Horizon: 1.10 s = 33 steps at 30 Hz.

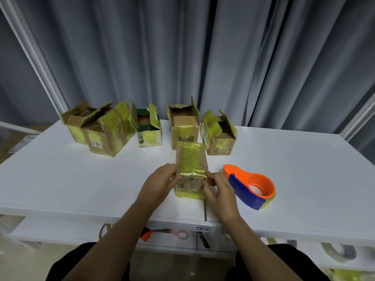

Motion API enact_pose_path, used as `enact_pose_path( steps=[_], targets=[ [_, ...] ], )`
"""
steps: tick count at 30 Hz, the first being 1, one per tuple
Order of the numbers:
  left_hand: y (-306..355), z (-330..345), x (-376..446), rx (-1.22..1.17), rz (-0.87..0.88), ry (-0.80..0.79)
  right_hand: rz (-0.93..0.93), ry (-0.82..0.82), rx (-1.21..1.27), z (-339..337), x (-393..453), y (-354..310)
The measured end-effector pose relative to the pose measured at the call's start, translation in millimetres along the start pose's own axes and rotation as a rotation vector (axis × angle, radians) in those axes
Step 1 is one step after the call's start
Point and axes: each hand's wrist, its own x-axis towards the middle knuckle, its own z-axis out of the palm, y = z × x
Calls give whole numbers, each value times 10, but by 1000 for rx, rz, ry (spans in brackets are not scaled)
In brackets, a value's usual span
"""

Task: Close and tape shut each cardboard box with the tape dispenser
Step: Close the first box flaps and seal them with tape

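Cardboard box (pixel 190 169), closed, sits at table (pixel 81 179) front edge, left hand (pixel 160 179) and right hand (pixel 218 189) pinching its near top corners; press yellow tape flat before reaching for tape dispenser (pixel 250 186) just right.

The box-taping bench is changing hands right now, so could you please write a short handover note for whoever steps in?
Left hand and right hand both grip the near end of the closed box at the front of the table; yellow tape covers its top.
The tape dispenser lies beside it, to the right, untouched.
Done: this box appears closed and taped.
Left: five boxes along the back, flaps open: two at the left, a green-printed one, a tall one, one at the right.
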Motion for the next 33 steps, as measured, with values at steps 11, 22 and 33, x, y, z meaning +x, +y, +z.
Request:
enact_pose_path(
  steps=[11,22,33],
  targets=[
    [200,18,9,-130,-90,58,109,-155,54,-104,158,-95],
    [132,-147,26,-35,-131,-35,125,-453,25,-376,176,-226],
    [576,27,120,456,-142,38,242,-7,-111,-631,161,-146]
  ],
)
